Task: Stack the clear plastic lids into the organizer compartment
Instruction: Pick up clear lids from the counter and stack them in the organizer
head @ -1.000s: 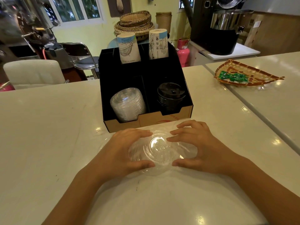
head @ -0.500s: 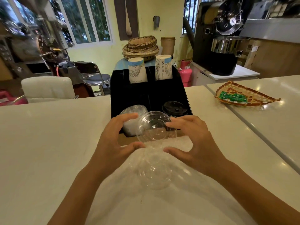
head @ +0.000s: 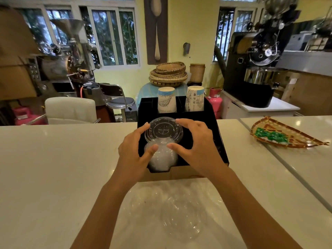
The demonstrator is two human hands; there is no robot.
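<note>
- The black organizer (head: 213,123) stands on the white counter (head: 53,168); its front left compartment holds a stack of clear lids (head: 159,157).
- Both hands grip one clear lid (head: 163,130) by its rim, just above this stack: the left hand (head: 133,153) on the left side, the right hand (head: 199,146) on the right side.
- The two back compartments hold paper cups (head: 167,102).
- More clear lids (head: 179,212) lie on the counter, near the person.
- A woven tray (head: 265,139) at the right holds green packets (head: 271,135).

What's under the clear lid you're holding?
Beneath the clear lid, a stack of clear lids sits in the organizer's front-left compartment. The right hand covers the front-right compartment.
</note>
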